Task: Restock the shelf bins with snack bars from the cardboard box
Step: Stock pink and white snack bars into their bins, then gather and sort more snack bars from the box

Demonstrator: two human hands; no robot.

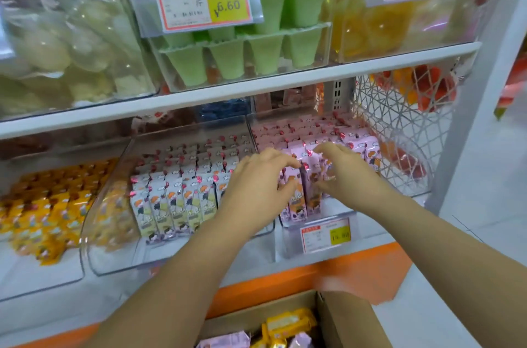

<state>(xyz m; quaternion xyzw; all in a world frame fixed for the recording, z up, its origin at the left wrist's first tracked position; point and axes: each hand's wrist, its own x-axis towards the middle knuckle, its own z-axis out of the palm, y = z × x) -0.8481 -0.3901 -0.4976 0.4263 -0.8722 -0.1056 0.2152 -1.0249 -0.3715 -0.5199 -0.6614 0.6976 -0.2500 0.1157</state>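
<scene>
Reaching over the front edge of the right bin [291, 236] on the lower shelf [251, 259]. Left hand [256, 182] curling onto the pink bars [309, 190] from the left, right hand [349, 173] gripping the same upright bunch from the right, at the bin's front. Working in little room: rows packed tight behind, middle bin [114, 256] just beside at left, wire basket [399, 131] near at right. Standing open below the shelf's front edge, box [348, 319] holding packs [288, 322].
</scene>
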